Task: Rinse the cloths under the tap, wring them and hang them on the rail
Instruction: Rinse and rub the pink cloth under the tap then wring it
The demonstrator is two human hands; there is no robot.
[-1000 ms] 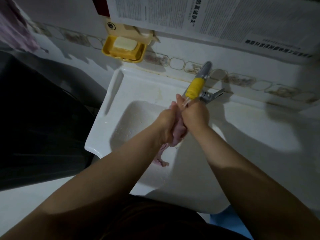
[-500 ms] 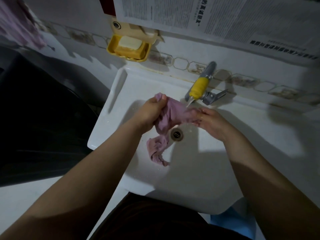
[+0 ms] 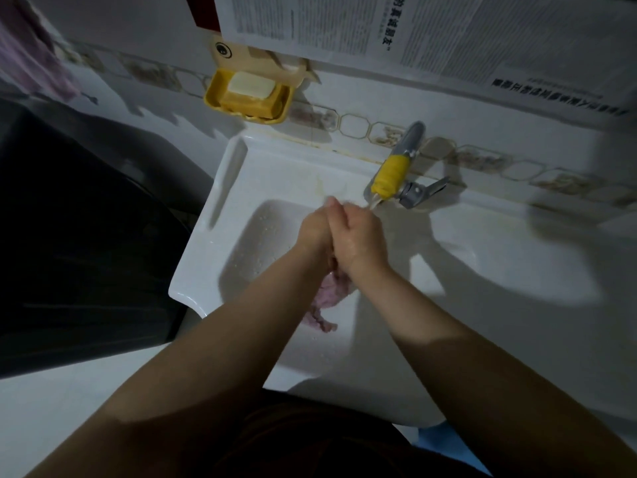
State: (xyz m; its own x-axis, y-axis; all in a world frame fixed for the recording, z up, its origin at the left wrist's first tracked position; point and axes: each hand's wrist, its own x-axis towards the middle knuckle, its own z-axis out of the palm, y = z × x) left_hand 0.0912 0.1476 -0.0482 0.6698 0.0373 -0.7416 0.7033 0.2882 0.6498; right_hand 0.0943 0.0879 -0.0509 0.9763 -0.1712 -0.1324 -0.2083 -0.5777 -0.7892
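both hands [image 3: 339, 236] around pink cloth [image 3: 331, 291]

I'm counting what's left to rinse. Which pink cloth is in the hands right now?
The pink cloth over the sink, gripped between both hands; the other pink cloth hangs untouched at upper left.
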